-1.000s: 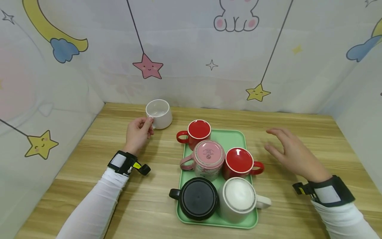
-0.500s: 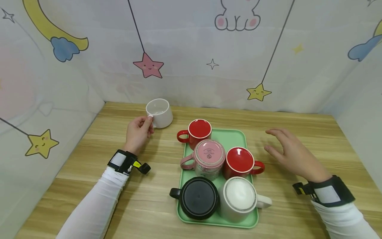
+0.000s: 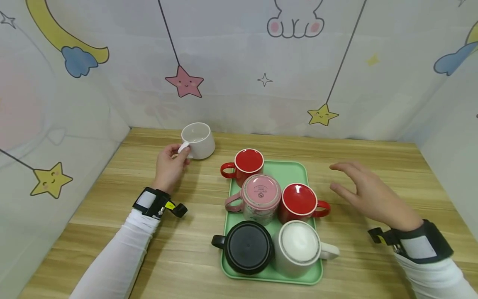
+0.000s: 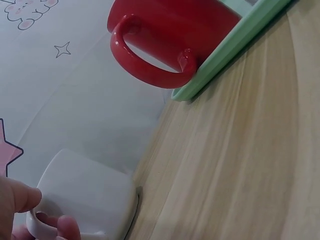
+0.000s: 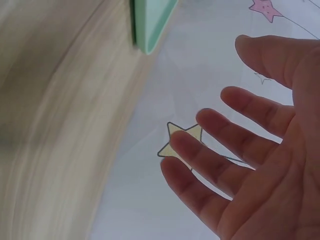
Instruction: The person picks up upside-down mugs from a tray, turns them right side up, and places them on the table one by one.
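Note:
At the back left of the table, a white mug [image 3: 198, 143] stands upright. My left hand [image 3: 169, 166] is at its handle; in the left wrist view the thumb [image 4: 24, 196] touches the handle [image 4: 44, 229] and a fingertip shows through its loop. My right hand [image 3: 367, 195] hovers right of the green tray [image 3: 285, 170], holding nothing; its fingers [image 5: 220, 145] are spread and slightly bent in the right wrist view.
On the tray are a red mug [image 3: 249, 164] at the back left, a pink upturned mug [image 3: 261, 193], another red mug [image 3: 298, 201], a black upturned mug [image 3: 248, 248] and a large white upturned mug [image 3: 298, 247]. A printed cloth wall [image 3: 231, 108] rises behind the table.
My left hand has shifted slightly left and down along the white mug's handle, so more of the handle shows. The right hand has moved very little; the mugs on the tray stay put.

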Demonstrator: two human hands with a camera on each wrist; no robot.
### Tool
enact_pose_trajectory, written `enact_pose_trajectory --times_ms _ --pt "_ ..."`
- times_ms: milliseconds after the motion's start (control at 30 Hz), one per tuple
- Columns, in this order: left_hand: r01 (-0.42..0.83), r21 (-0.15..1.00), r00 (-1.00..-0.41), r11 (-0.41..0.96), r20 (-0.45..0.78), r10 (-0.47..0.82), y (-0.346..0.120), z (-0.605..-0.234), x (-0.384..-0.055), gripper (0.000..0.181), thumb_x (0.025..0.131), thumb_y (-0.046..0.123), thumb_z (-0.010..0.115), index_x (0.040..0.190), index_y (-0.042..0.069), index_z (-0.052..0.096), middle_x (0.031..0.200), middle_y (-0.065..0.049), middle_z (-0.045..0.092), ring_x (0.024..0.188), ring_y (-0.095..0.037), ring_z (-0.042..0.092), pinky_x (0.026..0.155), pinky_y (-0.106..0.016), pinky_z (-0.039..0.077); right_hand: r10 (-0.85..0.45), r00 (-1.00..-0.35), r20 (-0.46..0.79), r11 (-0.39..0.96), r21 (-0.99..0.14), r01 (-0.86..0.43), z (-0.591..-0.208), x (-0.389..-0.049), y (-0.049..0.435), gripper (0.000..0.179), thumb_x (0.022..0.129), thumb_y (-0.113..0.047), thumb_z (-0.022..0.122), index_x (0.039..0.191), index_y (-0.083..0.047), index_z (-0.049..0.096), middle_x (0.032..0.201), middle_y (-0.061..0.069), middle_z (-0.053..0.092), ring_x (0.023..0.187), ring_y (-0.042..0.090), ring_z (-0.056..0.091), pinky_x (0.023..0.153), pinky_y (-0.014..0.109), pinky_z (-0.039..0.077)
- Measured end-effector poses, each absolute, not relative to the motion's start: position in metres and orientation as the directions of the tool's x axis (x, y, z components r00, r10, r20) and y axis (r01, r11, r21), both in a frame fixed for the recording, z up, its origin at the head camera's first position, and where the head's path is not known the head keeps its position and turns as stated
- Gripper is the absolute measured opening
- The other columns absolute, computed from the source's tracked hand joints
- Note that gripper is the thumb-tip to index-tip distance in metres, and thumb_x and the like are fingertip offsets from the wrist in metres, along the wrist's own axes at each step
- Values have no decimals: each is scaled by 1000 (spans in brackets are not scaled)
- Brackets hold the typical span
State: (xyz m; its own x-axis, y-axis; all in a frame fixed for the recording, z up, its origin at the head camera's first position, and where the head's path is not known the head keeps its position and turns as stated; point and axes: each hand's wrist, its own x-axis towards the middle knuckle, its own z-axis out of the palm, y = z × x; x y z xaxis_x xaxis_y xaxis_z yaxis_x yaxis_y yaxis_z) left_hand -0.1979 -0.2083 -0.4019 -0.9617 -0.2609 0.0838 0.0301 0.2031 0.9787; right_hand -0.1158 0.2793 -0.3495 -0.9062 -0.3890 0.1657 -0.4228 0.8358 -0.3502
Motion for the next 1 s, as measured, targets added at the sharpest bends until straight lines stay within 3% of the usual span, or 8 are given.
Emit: enact_pose_trajectory --times_ms 200,600,767,1000 --pt "33 966 -947 256 112 -302 -211 -397 -195 43 97 28 64 126 -3 56 108 -9 54 74 -18 59 67 -25 51 -420 -898 129 828 -349 -438 -344 -111 277 56 96 -47 62 137 -9 55 136 16 55 126 39 50 95 61 43" --pt "78 870 -893 487 278 -354 -213 -383 -188 39 97 29 61 125 2 58 113 -9 56 83 -19 53 70 -27 44 -482 -874 65 800 -372 -470 -335 -104 275 54 97 -46 60 136 -9 56 131 9 59 114 29 58 89 52 50" --pt "173 818 -879 549 379 -288 -207 -374 -181 38 96 26 63 124 0 59 114 -11 56 84 -23 54 71 -27 43 -506 -860 68 783 -383 -490 -333 -101 274 51 97 -42 62 136 -10 56 130 6 60 113 26 60 87 49 51" --pt "309 724 -881 616 462 -101 -193 -358 -167 38 95 27 66 122 1 59 112 -11 56 87 -23 55 67 -30 43 -518 -855 21 770 -424 -477 -331 -97 273 51 97 -43 62 136 -10 56 129 8 61 108 25 63 82 44 55"
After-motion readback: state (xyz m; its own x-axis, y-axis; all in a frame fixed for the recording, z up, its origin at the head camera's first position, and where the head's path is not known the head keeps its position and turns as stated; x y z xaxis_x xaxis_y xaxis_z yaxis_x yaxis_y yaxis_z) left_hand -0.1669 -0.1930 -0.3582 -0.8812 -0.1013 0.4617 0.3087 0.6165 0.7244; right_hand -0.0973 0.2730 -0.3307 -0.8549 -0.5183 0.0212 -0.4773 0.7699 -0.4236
